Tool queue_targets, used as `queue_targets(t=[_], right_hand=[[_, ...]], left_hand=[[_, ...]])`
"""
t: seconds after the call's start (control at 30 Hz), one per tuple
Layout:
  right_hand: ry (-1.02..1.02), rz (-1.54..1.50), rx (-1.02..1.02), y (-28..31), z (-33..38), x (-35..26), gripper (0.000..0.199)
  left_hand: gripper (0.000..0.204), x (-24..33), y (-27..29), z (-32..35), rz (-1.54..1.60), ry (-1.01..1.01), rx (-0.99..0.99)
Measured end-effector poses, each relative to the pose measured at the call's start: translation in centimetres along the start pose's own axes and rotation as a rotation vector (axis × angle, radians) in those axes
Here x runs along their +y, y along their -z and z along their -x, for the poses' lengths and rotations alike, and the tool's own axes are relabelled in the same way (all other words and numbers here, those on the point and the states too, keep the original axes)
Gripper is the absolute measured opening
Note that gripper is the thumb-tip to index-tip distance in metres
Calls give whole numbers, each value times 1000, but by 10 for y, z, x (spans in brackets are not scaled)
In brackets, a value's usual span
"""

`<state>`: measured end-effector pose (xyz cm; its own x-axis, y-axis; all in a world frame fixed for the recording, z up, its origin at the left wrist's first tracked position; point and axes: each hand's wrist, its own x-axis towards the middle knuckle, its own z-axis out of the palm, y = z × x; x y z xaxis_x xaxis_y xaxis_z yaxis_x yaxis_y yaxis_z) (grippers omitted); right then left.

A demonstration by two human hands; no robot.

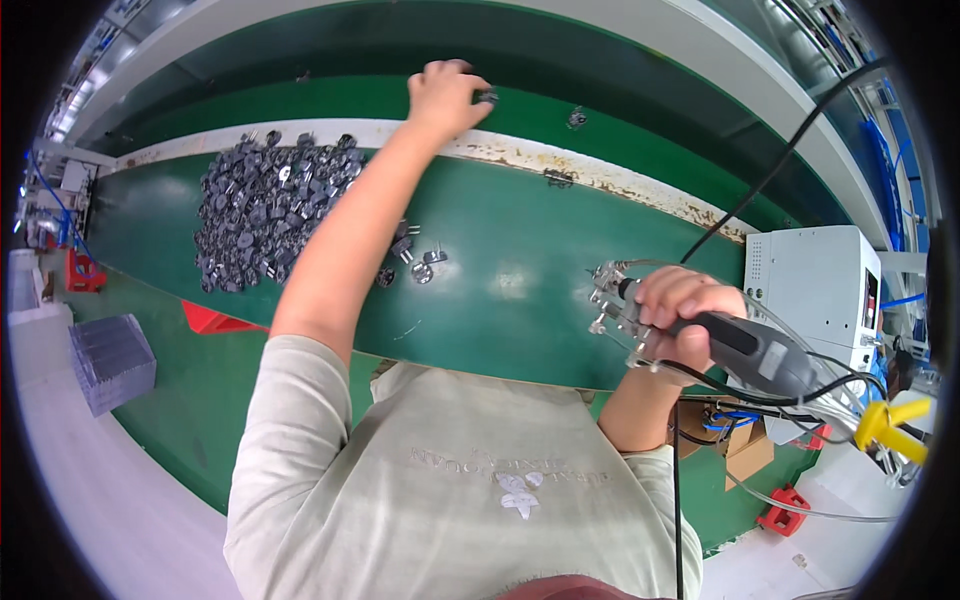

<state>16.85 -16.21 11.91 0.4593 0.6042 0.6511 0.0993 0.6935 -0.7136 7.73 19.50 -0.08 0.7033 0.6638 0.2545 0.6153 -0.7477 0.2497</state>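
My left hand [446, 102] reaches over the white rail to the far green strip. Its fingers are closed at a small black part [487, 97], whose exact shape is partly hidden. My right hand [690, 310] is wrapped around a dark grey handheld power screwdriver [752, 350], held over the right side of the green bench. At the tool's front end are a metal fixture [618, 295] and clear tubes. Left of my left forearm lies a big heap of small black parts with metal pins [262, 215]. A few loose ones [423, 272] lie to the forearm's right.
Single black parts [577, 118] sit along the far strip, and another [558, 178] is on the white rail [600, 180]. A white machine [812, 290] stands at the right end. Black cables [775, 165] run to the screwdriver. Below right are a cardboard box [748, 455] and a red stool [786, 510].
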Motion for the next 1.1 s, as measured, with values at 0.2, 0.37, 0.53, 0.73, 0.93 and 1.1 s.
queue_targets(t=[0.2, 0.37, 0.53, 0.73, 0.93, 1.1], right_hand=[[1, -50, 36, 28, 19, -12, 34], [27, 33, 40, 28, 19, -7, 33], [-14, -27, 29, 18, 17, 0, 35], [-33, -33, 100, 14, 21, -12, 37], [-54, -114, 42, 9, 16, -1, 36], [-88, -133, 44, -5, 14, 3, 34]], left_hand=[[68, -29, -26, -1, -11, 237, -52], [38, 23, -25, -9, 380, -15, -37], [48, 95, -28, -20, 241, -102, -213], [32, 65, 13, 28, 362, -334, -199], [26, 37, 68, 141, 158, -271, -214], [30, 93, 53, 160, 461, -428, -211]])
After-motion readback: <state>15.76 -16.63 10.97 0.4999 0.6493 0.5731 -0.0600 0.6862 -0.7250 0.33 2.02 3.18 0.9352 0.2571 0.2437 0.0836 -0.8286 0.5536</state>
